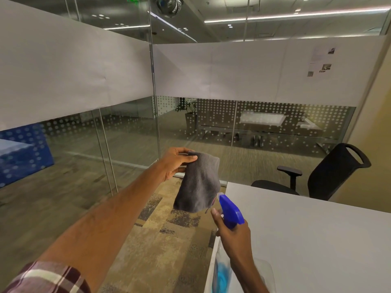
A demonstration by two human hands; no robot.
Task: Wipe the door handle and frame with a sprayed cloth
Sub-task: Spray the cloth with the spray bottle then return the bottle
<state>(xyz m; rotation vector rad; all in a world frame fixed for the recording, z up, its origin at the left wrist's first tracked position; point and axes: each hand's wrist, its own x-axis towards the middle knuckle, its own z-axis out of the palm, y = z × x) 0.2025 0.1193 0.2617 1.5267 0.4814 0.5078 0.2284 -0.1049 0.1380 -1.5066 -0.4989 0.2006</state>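
My left hand [176, 162] pinches the top edge of a dark grey cloth [198, 185], which hangs down in front of me over the carpet. My right hand [234, 233] grips a spray bottle with a blue trigger head [230, 212]; its nozzle points at the cloth's lower edge from a few centimetres away. The bottle's clear body with blue liquid [221, 275] shows below my wrist. Glass partition panels with a metal frame post [155, 102] stand ahead. No door handle shows in this view.
A white desk [306, 240] fills the lower right, its corner near the cloth. A black office chair [330, 176] stands behind the desk by the glass. Patterned carpet [160, 240] lies below my arms. A blue panel [21, 153] sits beyond the glass at left.
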